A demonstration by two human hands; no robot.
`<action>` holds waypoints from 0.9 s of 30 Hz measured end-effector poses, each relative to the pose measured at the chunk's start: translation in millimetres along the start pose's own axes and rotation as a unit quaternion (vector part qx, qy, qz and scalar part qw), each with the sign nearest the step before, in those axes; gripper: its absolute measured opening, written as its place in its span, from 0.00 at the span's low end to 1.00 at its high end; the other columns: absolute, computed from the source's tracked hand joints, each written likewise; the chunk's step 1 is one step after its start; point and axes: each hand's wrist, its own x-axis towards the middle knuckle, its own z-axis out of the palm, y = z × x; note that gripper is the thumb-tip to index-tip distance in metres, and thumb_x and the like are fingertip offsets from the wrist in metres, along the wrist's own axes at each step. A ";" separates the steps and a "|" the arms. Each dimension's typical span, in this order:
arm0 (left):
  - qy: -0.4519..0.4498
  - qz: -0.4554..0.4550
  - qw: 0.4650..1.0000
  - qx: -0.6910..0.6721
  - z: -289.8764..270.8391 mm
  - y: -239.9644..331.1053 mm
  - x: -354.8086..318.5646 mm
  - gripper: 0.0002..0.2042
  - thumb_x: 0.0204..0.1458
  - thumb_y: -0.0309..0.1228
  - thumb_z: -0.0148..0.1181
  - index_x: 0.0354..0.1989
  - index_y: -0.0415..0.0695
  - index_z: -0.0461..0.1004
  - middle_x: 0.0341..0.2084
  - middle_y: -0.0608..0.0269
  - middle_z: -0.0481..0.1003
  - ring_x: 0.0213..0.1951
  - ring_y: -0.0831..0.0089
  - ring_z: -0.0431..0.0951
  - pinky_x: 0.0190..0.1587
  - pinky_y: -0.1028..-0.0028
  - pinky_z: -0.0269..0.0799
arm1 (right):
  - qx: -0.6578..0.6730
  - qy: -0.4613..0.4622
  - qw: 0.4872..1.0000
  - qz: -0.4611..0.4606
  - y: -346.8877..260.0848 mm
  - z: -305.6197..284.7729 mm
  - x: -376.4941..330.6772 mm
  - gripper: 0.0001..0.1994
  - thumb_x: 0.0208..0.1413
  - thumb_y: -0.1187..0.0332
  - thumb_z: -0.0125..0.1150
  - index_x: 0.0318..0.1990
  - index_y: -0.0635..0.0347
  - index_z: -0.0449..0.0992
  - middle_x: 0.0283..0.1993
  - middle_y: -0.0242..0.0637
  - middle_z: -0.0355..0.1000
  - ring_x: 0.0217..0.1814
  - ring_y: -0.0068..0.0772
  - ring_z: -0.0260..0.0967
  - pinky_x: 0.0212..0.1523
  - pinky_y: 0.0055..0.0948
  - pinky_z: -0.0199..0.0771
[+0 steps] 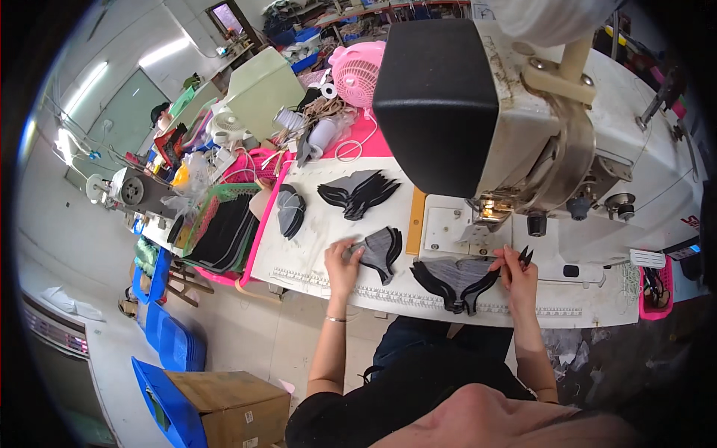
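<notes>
Left fingers (344,245) pinch grey-black fabric (382,248), right fingers (509,258) curl around black snips (527,257), near a printed measuring tape (407,297).

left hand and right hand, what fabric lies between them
The head view shows a smaller grey-and-black fabric stack by the left hand, then a wider grey-and-black fabric stack by the right hand.

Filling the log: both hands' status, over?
Left hand on small grey-black fabric stack. Right hand at wider stack, holding dark pointed tool. Sewing machine beyond.
</notes>
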 end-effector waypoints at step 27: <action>-0.148 0.205 0.907 -0.337 3.3 198.5 17.0 0.11 0.39 0.22 0.68 0.30 0.39 0.72 0.41 0.56 0.74 0.45 0.63 0.74 0.49 0.71 0.67 | -0.251 -0.127 0.956 -0.087 -36.0 18.4 -40.1 0.10 0.51 0.68 0.65 0.37 0.66 0.78 0.24 0.34 0.69 0.21 0.17 0.59 0.23 0.21 0.60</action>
